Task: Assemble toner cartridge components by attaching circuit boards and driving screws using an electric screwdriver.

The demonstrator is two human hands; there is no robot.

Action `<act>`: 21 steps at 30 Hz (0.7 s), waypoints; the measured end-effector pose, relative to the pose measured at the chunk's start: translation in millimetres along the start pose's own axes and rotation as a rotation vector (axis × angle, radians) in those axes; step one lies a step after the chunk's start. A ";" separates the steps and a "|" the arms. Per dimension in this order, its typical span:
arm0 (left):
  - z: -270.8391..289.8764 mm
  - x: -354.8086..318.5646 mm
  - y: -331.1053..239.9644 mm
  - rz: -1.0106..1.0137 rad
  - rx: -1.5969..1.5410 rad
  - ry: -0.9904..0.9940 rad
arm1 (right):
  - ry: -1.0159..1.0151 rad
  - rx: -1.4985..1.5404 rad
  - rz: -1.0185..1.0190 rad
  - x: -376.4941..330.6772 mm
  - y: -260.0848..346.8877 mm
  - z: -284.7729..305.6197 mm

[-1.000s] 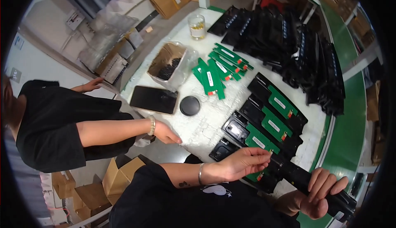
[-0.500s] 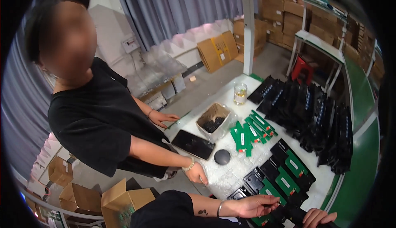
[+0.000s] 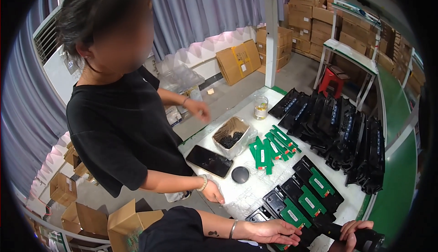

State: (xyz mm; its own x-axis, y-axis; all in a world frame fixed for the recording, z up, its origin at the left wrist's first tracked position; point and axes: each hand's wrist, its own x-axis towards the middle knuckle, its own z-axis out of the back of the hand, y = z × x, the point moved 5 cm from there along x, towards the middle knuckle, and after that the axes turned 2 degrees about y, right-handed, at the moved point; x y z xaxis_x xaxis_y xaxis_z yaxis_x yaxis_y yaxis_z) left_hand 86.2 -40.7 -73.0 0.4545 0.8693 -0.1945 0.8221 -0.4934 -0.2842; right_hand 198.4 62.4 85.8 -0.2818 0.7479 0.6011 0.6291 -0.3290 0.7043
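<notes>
Hands low at the near edge of the tabletop [image 3: 255, 192]: the left hand [image 3: 273, 231] lies flat, fingers spread, grip loose, pressing on a black tray with a green circuit board [image 3: 292, 213] as if to steady it. The right hand [image 3: 353, 231] curls its grip tight around a black power tool [image 3: 365, 239] just beside it. A co-worker's hand [image 3: 213, 192] rests on the left edge, near a dark phone [image 3: 209, 161].

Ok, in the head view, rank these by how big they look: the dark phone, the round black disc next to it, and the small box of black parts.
1. Small box of black parts, about level with the
2. dark phone; too close to rank.
3. Round black disc, clearly smallest.
</notes>
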 end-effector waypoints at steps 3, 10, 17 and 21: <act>-2.0 -3.7 -1.2 0.005 0.050 -0.007 | -0.039 -0.028 -0.016 2.3 1.1 4.2; 3.2 -0.8 -0.9 0.040 0.205 -0.069 | -0.112 -0.183 -0.048 -1.0 -0.7 21.0; 5.6 -7.0 -9.2 0.007 0.148 -0.142 | -0.088 -0.156 -0.048 -2.1 -7.4 27.0; 6.0 -7.8 -11.1 0.018 0.115 -0.112 | -0.086 -0.152 -0.060 -0.1 -7.8 27.1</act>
State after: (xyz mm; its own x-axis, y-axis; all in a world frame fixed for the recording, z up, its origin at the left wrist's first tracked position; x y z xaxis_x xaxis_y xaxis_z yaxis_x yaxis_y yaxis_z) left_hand 71.5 -42.2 -74.0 0.4227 0.8545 -0.3018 0.7664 -0.5148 -0.3843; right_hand 213.1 80.5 70.0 -0.2485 0.8130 0.5266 0.4948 -0.3608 0.7906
